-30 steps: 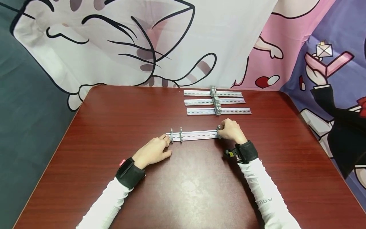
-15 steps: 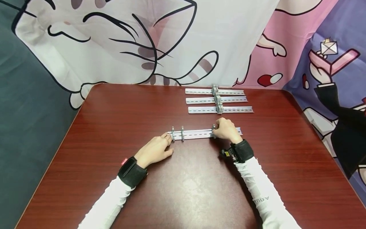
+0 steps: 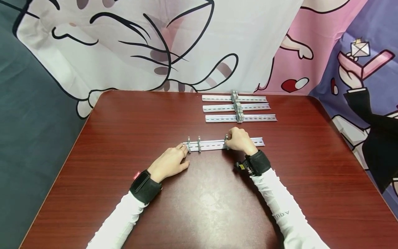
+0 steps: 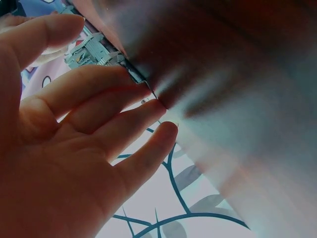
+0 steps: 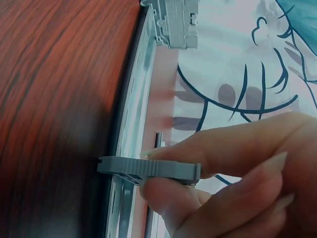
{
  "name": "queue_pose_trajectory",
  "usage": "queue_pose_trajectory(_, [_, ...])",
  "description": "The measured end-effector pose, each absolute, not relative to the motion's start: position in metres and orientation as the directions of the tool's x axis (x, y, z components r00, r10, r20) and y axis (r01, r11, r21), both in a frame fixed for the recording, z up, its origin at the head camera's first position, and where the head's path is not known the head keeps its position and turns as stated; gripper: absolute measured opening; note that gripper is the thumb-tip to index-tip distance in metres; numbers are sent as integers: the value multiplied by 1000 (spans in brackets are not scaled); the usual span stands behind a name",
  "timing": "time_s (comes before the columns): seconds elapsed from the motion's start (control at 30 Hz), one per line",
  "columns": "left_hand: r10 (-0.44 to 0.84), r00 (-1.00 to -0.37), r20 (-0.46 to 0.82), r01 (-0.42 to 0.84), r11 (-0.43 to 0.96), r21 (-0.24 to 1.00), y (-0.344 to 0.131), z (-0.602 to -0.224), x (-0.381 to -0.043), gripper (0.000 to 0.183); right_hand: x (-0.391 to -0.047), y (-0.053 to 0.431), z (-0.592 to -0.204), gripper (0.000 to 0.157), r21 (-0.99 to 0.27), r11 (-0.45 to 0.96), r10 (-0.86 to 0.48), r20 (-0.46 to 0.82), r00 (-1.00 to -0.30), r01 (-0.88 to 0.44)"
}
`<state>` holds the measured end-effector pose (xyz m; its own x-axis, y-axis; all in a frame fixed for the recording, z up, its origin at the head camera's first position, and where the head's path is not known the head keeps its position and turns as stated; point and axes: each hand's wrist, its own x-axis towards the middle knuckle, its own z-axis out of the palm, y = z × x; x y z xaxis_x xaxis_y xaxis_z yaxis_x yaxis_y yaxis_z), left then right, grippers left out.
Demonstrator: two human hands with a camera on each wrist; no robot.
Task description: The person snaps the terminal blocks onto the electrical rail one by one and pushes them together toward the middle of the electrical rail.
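Observation:
A silver slotted DIN rail (image 3: 212,145) lies crosswise on the table in front of the person. My left hand (image 3: 169,162) touches its left end with fairly straight fingers. Two thin grey terminal blocks, a left one (image 3: 189,145) and another (image 3: 199,144), stand upright on the rail near those fingers. My right hand (image 3: 242,141) pinches a third grey terminal block (image 5: 153,168) between thumb and fingers, right of the rail's middle. In the right wrist view this block sits across the rail; whether it is clipped on, I cannot tell.
Behind, three more rails, the nearest one (image 3: 258,118) included, lie parallel at the back of the brown table (image 3: 124,117). A row of grey blocks (image 3: 238,110) crosses them. A patterned cloth (image 3: 248,41) hangs behind the table edge.
My right hand has moved left along the rail with the terminal block in its pinch, uncovering the rail's right end. The left hand has stayed at the left end.

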<state>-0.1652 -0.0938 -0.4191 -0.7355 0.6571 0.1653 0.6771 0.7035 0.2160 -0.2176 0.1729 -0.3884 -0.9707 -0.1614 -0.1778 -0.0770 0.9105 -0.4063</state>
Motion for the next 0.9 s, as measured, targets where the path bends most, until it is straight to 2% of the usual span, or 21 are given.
queue_pose_trajectory(0.1, [653, -739, 165, 674, 710, 204, -94, -417, -165, 24, -219, 170, -388, 14, -409, 909, -165, -184, -969, -77])
queue_pose_trajectory(0.23, [648, -746, 153, 666, 722, 186, -94, -416, -163, 25, -213, 165, -380, 32, -344, 938, -119, -188, -975, -48])
queue_pose_trajectory(0.33, [648, -747, 149, 665, 726, 176, -93, -415, -162, 24, -203, 158, -369, 46, -275, 961, -54, -117, -992, -20])
queue_pose_trajectory(0.4, [648, -746, 154, 666, 725, 176, -94, -414, -162, 23, -196, 148, -364, 49, -258, 966, -31, -49, -998, -17])
queue_pose_trajectory(0.47, [643, -748, 166, 664, 727, 176, -95, -414, -161, 22, -193, 134, -363, 48, -281, 957, -70, -9, -998, -64])
queue_pose_trajectory(0.67, [638, -742, 207, 668, 729, 150, -99, -416, -163, 20, -194, 86, -375, 44, -289, 936, -213, -19, -977, -199])
queue_pose_trajectory(0.9, [641, -737, 213, 673, 722, 158, -97, -418, -161, 14, -196, 63, -388, 23, -205, 962, -166, 78, -983, -179])
